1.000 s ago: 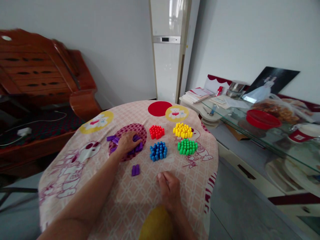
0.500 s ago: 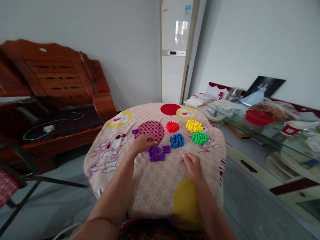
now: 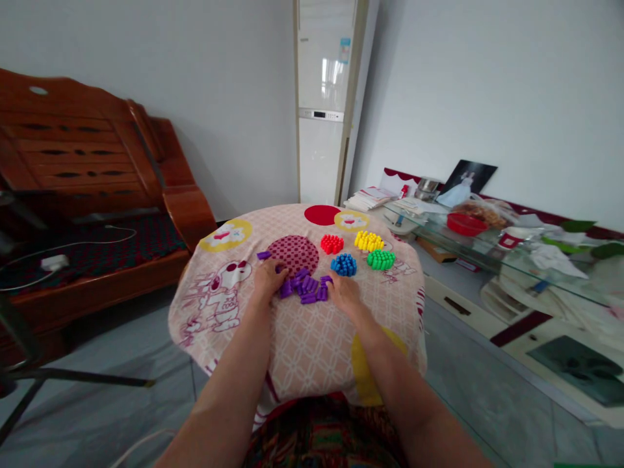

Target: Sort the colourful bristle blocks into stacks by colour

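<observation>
A loose heap of small purple pegs [image 3: 308,286] lies on its sides in the middle of the patterned tablecloth [image 3: 312,344]. At the heap's left end my left hand [image 3: 268,279] rests with its fingers curved and apart, holding nothing that I can see. My right hand [image 3: 345,294] is at the right end, its fingertips closed on a purple peg [image 3: 325,279]. Another purple piece [image 3: 264,255] lies apart, up and to the left. Upright groups of red pegs [image 3: 332,244], yellow pegs [image 3: 369,241], blue pegs [image 3: 344,264] and green pegs [image 3: 381,260] stand beyond my right hand.
A wooden bench [image 3: 97,162] is at the left, with a white charger [image 3: 54,262] and cable on its seat. A tall white cabinet unit [image 3: 319,156] stands behind the table. On the right, a glass-topped stand [image 3: 487,250] carries papers, a red bowl [image 3: 467,224] and other clutter.
My right hand has moved left and forward to the purple pegs. My left hand has drawn back left from above the heap to its left end. The view has shifted right.
</observation>
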Action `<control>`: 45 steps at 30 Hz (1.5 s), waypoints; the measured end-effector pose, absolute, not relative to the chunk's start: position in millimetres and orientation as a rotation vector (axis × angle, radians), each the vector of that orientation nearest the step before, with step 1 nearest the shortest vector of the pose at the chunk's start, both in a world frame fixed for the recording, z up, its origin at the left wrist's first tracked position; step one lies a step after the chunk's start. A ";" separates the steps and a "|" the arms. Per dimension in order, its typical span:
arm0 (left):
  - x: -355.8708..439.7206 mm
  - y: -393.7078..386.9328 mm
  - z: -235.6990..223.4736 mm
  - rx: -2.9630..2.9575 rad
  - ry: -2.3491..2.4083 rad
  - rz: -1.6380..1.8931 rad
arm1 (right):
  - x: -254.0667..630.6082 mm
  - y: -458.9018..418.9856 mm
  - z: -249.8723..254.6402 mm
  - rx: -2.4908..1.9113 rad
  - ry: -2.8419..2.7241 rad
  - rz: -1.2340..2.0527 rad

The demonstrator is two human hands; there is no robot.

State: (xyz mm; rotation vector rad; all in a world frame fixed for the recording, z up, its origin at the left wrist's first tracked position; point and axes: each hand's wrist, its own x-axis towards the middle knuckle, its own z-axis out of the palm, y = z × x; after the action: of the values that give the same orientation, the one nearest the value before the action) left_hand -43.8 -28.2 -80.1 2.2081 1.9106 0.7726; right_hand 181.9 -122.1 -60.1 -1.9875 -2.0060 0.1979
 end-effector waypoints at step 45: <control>75.0 -98.8 -50.0 2.040 1.092 1.039 | 267.1 -166.1 -85.1 -2.086 -1.141 -0.032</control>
State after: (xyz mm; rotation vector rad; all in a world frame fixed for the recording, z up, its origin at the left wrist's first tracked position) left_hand 75.0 -98.8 -50.0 2.0402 1.0917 1.0394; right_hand 267.1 -166.1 -85.1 -2.0862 -1.1408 -0.0315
